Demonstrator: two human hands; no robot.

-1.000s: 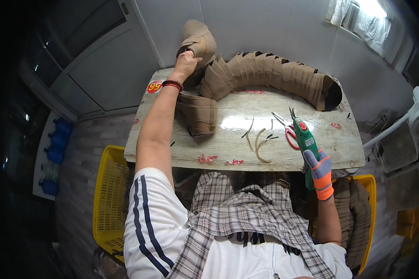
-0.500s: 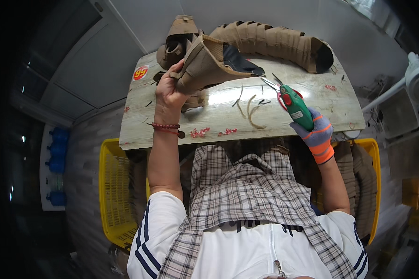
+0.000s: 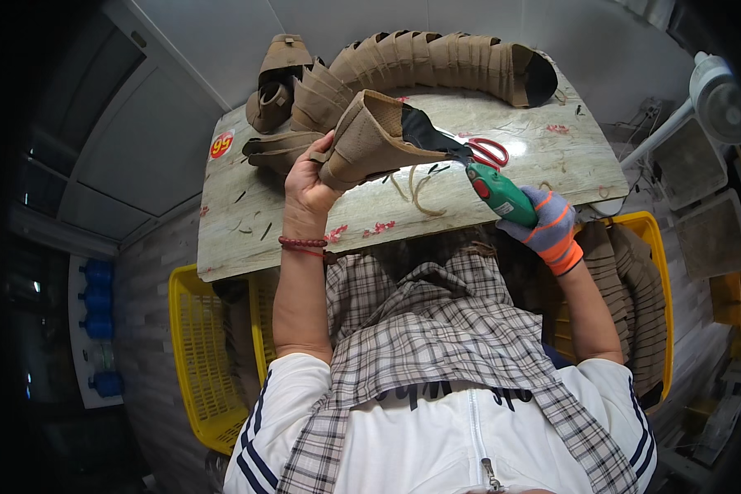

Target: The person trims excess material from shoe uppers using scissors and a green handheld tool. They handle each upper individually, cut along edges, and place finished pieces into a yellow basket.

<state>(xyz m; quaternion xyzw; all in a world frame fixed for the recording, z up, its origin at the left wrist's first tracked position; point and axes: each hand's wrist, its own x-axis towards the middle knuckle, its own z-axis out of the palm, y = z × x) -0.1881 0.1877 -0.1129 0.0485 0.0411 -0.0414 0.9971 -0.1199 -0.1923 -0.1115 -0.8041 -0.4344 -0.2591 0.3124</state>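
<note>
A white shirt is worn, its short sleeves marked with dark navy stripes that are run lengthwise along the outer side. A pale zip is set down the front, fitted with a metal pull. Across the chest, dark lettering is printed and is partly covered by an apron, which is checked in off-white, grey and black. Two broad straps of the same cloth are carried over the shoulders. The left grip is bare; at its wrist a dark red beaded bracelet is worn, with a thin red cord beside it. The right grip is covered by a greyish-lavender glove, banded in bright orange and finished with an orange cuff.
</note>
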